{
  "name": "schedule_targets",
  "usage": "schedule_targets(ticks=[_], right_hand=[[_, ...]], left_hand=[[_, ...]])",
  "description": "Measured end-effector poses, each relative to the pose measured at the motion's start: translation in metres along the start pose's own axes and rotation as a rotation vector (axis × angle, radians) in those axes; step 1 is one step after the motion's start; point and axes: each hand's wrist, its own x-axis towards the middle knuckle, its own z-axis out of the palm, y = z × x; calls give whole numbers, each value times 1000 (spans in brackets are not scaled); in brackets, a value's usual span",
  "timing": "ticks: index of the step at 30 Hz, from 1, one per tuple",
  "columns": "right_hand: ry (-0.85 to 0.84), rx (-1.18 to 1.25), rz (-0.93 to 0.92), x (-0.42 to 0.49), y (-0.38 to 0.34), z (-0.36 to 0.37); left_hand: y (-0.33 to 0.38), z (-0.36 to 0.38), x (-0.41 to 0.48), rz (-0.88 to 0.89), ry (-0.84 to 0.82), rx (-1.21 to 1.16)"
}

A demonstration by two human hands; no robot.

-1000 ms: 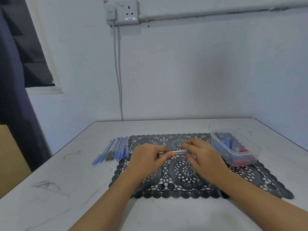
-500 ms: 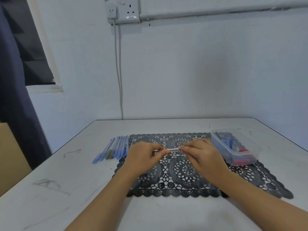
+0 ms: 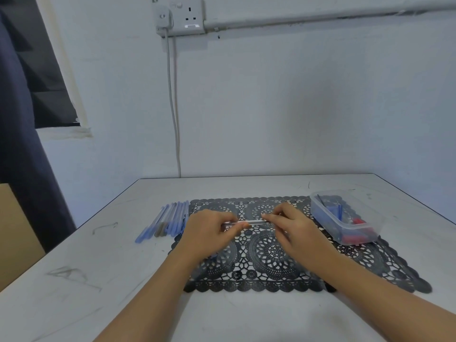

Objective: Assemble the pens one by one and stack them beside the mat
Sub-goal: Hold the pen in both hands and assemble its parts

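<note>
The left hand [image 3: 209, 233] and the right hand [image 3: 298, 230] are above the middle of the black lace mat [image 3: 266, 265]. Each pinches one end of a clear pen [image 3: 254, 222] with curled fingertips, holding it level and crosswise just over the mat. Which piece is going into which is too small and blurred to tell, though this looks like the joining step on this one pen. The main hazard is a skewed push. If the two ends are out of line, a thin inner piece could bend or jam rather than seat. A light fingertip pinch on smooth round plastic could also let the barrel twist or slip. A dropped piece would land on the openwork mat, where a small part may catch in the holes or roll off onto the surface [image 3: 98, 280]. The finished pens [image 3: 170, 220] lie side by side on the surface just beside the mat's left edge, near the left hand. Being round, they could scatter if another pen is set down carelessly or a wrist brushes them. The plastic container [image 3: 345, 225] of loose parts sits on the mat's far right corner, near the right hand, where a hasty reach could nudge it.
</note>
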Motion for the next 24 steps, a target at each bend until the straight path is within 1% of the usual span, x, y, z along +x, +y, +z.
schedule_targets(ticks=[8, 14, 18, 24], right_hand=[[-54, -74, 53, -1, 1, 0], [-51, -116, 31, -1, 2, 1], [-70, -117, 51, -1, 4, 2], [-49, -173, -2, 0, 7, 4]], left_hand=[[-3, 1, 1, 16, 39, 16], [-3, 1, 1, 22, 28, 37], [-3, 1, 1, 31, 32, 26], [-3, 0, 0, 40, 25, 23]])
